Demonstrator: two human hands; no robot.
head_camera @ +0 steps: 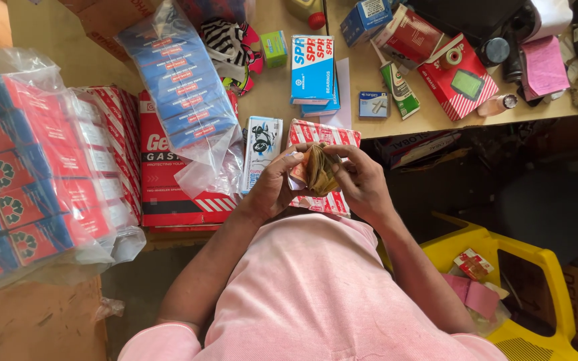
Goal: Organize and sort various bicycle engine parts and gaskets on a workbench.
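I am watching both hands closing on a folded wad of banknotes (318, 170): left hand (277, 184) pinching, right hand (357, 180) thumbing, above the red-white box (322, 134) at the tabletop (429, 117) edge; loose notes risk slipping floorward.

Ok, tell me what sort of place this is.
Probably the counter of a small spare-parts shop. The wooden counter is crowded with boxed goods, plastic-wrapped stacks of red and blue cartons sit at one end, and both the left hand and right hand hold a wad of banknotes.
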